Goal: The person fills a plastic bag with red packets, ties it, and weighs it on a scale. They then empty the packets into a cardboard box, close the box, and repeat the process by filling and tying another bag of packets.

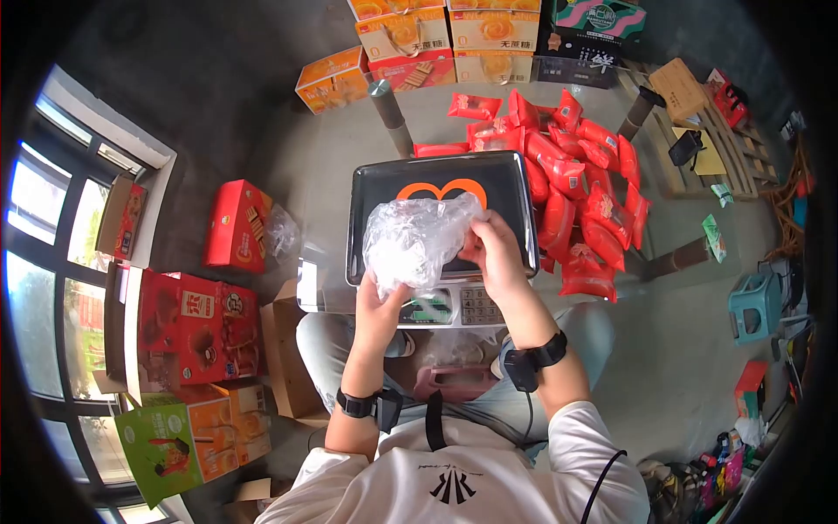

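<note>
Both hands are raised over the near half of a black, glossy, rectangular tray with an orange curved mark [375, 179], gripping one crumpled, see-through plastic bag [406, 240] between them. The left hand [378, 307] holds the bag's near-left edge, thumb up against the film, some of its fingers hidden underneath. The right hand [496, 251] pinches the far-right corner, its fingers curled closed. As I see it from here, the bunched film runs on a slant, from near left to far right, with its bulk closer to the left hand and a thinner end drawn towards the right. Which side the mouth is on, and whether anything is inside, I cannot tell.

Under the tray, a silver electronic scale with a keypad [480, 306] shows its panel on the near side, facing the person, and it sits on a glass-topped table [330, 249]. A loose heap of shiny red sealed packets [604, 208] lies to the right of the tray and reaches round behind its far edge. The right hand is the nearer one to that heap; the left is on the opposite side of the bag from it. Orange-and-white cartons [493, 31] stand at the far side.
</note>
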The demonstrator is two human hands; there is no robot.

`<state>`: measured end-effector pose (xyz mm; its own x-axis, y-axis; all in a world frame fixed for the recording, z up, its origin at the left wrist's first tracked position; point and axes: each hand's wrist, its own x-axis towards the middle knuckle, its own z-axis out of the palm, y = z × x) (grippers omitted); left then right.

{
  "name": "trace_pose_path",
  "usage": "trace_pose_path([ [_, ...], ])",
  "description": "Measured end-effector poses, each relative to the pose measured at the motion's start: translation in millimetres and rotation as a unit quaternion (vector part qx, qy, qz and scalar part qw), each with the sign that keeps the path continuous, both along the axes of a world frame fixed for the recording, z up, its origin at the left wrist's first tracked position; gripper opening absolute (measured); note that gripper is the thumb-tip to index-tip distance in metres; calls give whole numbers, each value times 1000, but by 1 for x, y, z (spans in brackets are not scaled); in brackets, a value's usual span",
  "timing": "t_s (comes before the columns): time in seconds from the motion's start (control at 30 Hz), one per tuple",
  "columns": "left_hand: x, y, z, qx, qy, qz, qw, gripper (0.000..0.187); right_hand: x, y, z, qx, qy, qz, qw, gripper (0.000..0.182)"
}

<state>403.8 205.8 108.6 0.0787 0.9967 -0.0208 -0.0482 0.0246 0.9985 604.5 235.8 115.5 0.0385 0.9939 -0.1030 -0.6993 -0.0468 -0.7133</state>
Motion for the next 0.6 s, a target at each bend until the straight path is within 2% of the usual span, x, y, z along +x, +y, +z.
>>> trace_pose_path([
  [0.07,-3,-2,3,-32,9,15,999,34,-5,4,-3,36,-180,-114,976,29],
  [0.1,-4,-4,6,-60,6,9,998,33,-7,4,-3,36,-179,-113,977,29],
  [0.2,-13,-11,14,-114,53,-19,992,31,-11,-2,-1,136,-110,-20,984,51],
  [0.23,-15,-13,13,-123,77,-42,989,32,-11,-2,2,150,-109,8,983,43],
  [0.27,-16,-15,15,-125,75,-36,989,32,-9,-2,-2,148,-109,15,983,43],
  [0.33,-16,-22,23,-92,90,-30,991,33,-7,0,-9,103,-165,11,981,31],
  [0.37,-19,-25,28,-91,100,-20,991,35,-9,1,-10,42,-149,-36,987,24],
  [0.4,-21,-29,32,-98,98,0,990,35,-6,1,-8,-33,-200,-68,977,26],
  [0.47,-35,-37,29,-100,65,13,993,30,1,5,-15,-9,-109,-111,988,26],
  [0.5,-40,-41,28,-110,46,15,993,21,0,4,-5,-13,-85,-127,988,24],
  [0.6,-52,-54,26,-120,14,27,992,15,11,0,-12,-26,-45,-108,993,39],
])
